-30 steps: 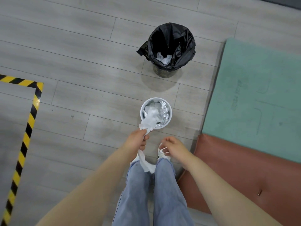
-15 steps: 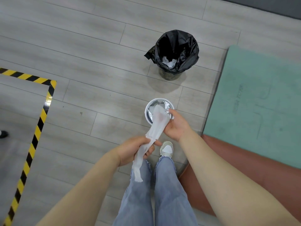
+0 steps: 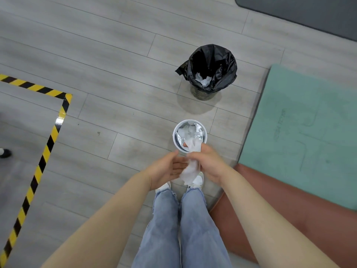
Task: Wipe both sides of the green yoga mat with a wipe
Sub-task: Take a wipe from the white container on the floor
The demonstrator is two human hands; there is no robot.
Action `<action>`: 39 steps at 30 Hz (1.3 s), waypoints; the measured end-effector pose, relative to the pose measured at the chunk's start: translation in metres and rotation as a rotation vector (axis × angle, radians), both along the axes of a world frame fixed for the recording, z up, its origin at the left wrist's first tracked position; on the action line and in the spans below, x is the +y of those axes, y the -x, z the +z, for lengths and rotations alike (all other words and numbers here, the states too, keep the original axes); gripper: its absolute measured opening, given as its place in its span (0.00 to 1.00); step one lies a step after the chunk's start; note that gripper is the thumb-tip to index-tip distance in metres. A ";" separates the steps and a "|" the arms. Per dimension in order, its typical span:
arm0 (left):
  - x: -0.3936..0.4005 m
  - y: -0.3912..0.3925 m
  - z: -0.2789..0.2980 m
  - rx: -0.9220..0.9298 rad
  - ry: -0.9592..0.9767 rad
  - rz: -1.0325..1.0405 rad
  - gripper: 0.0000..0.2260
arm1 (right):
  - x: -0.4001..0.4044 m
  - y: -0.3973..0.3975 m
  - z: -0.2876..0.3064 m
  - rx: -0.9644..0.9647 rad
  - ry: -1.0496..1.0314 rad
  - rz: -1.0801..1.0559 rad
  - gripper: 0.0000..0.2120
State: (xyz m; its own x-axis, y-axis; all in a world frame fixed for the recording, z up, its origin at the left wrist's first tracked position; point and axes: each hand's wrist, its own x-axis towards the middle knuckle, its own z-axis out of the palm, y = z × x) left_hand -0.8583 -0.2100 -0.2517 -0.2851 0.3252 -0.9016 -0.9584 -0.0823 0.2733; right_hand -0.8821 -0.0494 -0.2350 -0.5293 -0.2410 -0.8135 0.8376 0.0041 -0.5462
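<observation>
Hands are meeting at lower centre of the head view, the only view I am getting, so I am reading everything from it. I am seeing the right hand (image 3: 207,163) curling round the white wipe (image 3: 190,161), gripping it mid-length, where half a second ago the left hand was the one pinching it; now the left hand (image 3: 166,169) is lying open beside it, palm turned toward the wipe, fingers straight, holding nothing. The wipe's top end is still trailing into the round wipe tub (image 3: 189,135) just above the hands, so I am judging it as not yet torn free: the hand-over is giving the right hand the pull, and wiping is not yet starting.

The wipe is hanging as a twisted strip, its long axis running nearly up and down the frame, its loose end pointing toward the jeans (image 3: 183,219).

The green yoga mat (image 3: 309,132) is lying flat at the right of the frame, untouched, its near end overlapping a brown mat (image 3: 289,209); its long axis is running up the frame, leaning slightly right. A black-lined bin (image 3: 211,70) is standing at upper centre.
</observation>
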 end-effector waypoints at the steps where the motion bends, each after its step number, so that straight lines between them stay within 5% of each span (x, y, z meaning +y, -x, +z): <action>1: 0.003 0.005 0.000 -0.016 -0.022 0.046 0.21 | 0.000 -0.003 0.002 0.048 -0.064 0.081 0.14; 6: 0.019 0.032 0.011 -0.062 -0.152 0.207 0.27 | 0.003 -0.015 0.018 0.198 -0.246 0.379 0.11; 11: 0.029 0.047 0.011 -0.158 -0.158 0.394 0.16 | 0.013 -0.028 0.022 0.230 -0.369 0.470 0.08; 21: 0.068 0.050 -0.010 -0.221 0.184 0.534 0.15 | 0.011 -0.030 0.033 0.319 -0.651 0.610 0.19; 28: 0.037 0.055 -0.032 -0.111 0.476 0.368 0.13 | 0.019 -0.021 0.077 0.477 -0.615 0.359 0.19; 32: 0.035 0.060 -0.039 0.016 0.533 0.042 0.12 | 0.041 -0.008 0.063 0.397 -0.663 0.247 0.19; 39: 0.057 0.068 -0.046 0.655 0.939 -1.015 0.17 | 0.045 -0.001 0.037 0.329 -0.616 0.132 0.15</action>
State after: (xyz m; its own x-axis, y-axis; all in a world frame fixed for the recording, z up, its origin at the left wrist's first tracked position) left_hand -0.9266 -0.1533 -0.2981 -0.7187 0.0235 -0.6950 -0.1961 0.9520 0.2351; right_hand -0.8811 -0.0040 -0.1979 -0.7692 0.1320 -0.6253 0.6005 0.4839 -0.6366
